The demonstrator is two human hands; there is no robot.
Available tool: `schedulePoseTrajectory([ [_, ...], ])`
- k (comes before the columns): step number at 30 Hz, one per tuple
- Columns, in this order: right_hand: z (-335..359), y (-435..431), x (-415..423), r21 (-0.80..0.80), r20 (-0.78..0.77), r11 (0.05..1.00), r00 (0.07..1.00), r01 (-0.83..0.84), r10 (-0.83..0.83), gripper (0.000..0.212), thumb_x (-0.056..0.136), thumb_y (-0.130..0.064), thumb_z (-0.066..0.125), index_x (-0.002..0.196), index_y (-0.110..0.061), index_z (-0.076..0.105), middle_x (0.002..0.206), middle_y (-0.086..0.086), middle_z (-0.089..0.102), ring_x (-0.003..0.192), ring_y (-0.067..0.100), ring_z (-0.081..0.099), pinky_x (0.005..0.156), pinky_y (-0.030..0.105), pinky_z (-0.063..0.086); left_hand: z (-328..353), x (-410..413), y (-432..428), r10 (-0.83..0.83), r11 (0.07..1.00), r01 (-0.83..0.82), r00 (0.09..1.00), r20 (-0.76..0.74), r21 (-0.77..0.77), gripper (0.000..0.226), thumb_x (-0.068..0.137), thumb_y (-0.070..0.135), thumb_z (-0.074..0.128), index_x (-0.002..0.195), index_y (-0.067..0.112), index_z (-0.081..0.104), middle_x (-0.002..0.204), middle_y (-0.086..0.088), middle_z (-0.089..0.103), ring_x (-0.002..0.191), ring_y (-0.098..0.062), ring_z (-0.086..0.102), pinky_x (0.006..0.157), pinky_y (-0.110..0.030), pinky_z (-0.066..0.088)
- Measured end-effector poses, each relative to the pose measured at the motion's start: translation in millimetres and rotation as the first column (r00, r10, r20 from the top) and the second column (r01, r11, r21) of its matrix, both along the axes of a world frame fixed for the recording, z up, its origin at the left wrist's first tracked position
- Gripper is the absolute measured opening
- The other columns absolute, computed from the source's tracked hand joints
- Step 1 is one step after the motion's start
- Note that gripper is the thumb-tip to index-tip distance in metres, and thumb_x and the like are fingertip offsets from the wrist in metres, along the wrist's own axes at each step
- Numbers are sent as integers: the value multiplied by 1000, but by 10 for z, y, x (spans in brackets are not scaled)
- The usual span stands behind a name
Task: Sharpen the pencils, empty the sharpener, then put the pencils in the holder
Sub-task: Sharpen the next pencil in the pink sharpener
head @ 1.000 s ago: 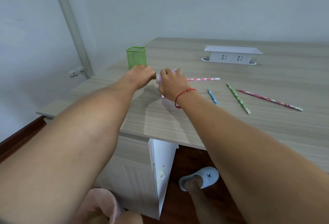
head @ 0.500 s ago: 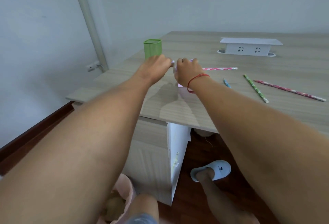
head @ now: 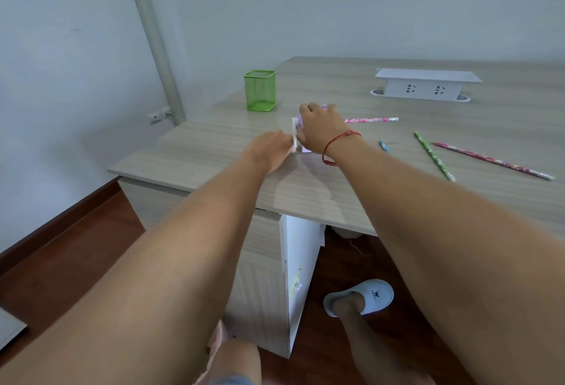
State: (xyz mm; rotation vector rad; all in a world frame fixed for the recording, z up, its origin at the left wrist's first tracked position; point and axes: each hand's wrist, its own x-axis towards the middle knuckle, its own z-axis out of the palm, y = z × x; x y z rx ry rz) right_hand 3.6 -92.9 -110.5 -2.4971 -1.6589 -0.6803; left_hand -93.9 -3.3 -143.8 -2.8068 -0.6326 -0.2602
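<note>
Fingers point(head: 309, 108) of the right hand point(head: 321, 127) are curled over the top of the pink-and-purple sharpener point(head: 299, 123), which is held down on the table point(head: 198, 152) near its front left corner. A white part point(head: 295, 134) on the sharpener's left face is pinched by the left hand point(head: 269, 150). Whether it is the shavings drawer or a crank cannot be told, since most of the body is hidden under the right hand.

Four pencils are seen lying loose to the right: a pink pencil point(head: 371, 120) just behind the right wrist, a blue pencil point(head: 383, 145) partly hidden by the forearm, a green pencil point(head: 434, 155) and a long red-pink pencil point(head: 492, 161). None has been placed in the green mesh holder point(head: 260, 91), which stands upright toward the back left, well apart from them.

Trouble is judged likeliest at the white part. If it is a drawer and is pulled out abruptly or tilted, shavings could be spilled over the table and floor. If the downward hold is slackened, the sharpener could be dragged toward the edge. The blue pencil could be swept off by the right forearm.
</note>
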Motion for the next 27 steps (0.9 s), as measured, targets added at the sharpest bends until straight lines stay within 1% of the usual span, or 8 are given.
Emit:
schedulePoseTrajectory([
  [4,-17,19,66,39,-22,998,998,-57,57,39,97,-23,38,127,1,46,130,19,52,118,33,52,102,40,32,65,129,135,45,998,-42,996,-82,40,33,99,24,42,112,3,64,110,-21,65,103,-38,62,82,-40,48],
  [8,-44,43,114,44,-36,996,996,-76,77,41,93,-24,43,125,1,48,126,21,54,113,34,54,101,38,33,234,235,162,93,991,-80,988,-124,110,28,98,15,42,115,3,61,113,-21,63,107,-38,61,82,-40,47],
  [13,-95,84,139,48,-68,996,995,-73,76,38,92,-24,43,119,1,51,118,22,56,110,38,54,90,40,42,454,272,355,4,975,15,996,-85,221,21,92,9,46,99,3,66,100,-21,66,94,-37,64,71,-40,48],
  [15,-82,84,119,76,-87,994,993,-73,79,36,92,-21,45,118,3,53,115,24,57,107,39,55,89,41,43,510,274,395,-22,961,38,998,-60,274,22,92,7,46,102,7,65,100,-18,67,94,-36,64,68,-39,47],
  [18,-49,110,100,55,-70,998,997,-40,44,36,94,-19,44,120,3,51,118,23,58,109,37,56,91,38,41,641,254,350,-43,940,41,999,-2,339,27,100,17,39,106,4,62,105,-20,66,99,-38,63,62,-35,36],
  [22,14,132,31,64,-22,998,999,28,-26,38,83,-25,66,107,5,61,102,25,65,94,38,64,85,38,48,684,145,222,-58,952,34,996,70,306,28,101,20,37,106,5,61,106,-21,64,99,-40,61,63,-39,36],
  [25,3,136,2,7,-64,999,997,37,-36,39,94,-22,47,124,2,50,122,22,58,114,36,56,97,38,39,648,31,84,-34,966,3,993,114,258,32,103,22,34,108,4,60,106,-23,64,99,-41,61,70,-44,42],
  [27,4,129,24,21,-64,999,997,44,-43,38,95,-20,43,126,1,48,125,21,57,115,35,55,97,38,38,604,-36,5,-21,976,-17,985,171,217,34,103,24,34,106,2,60,104,-25,64,97,-42,61,71,-46,43],
])
